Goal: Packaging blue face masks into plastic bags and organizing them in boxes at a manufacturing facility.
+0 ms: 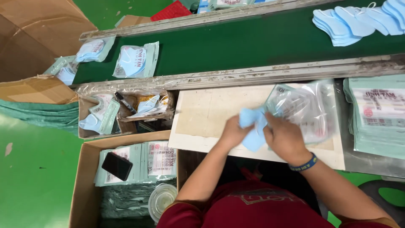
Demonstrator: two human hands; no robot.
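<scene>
My left hand (232, 131) and my right hand (283, 136) are both closed on a small stack of light blue face masks (253, 126), held just above a pale work board (202, 114). My right fingers also pinch the edge of a clear plastic pouch (308, 107) lying on the board. To the right sits a pile of empty pouches (375, 118). Beyond the board runs a green conveyor belt (236, 48) carrying packed pouches and loose blue masks (358, 21)

A single head-worn camera looks steeply down, close over the work board (211, 114) and green belt (253, 46).
</scene>
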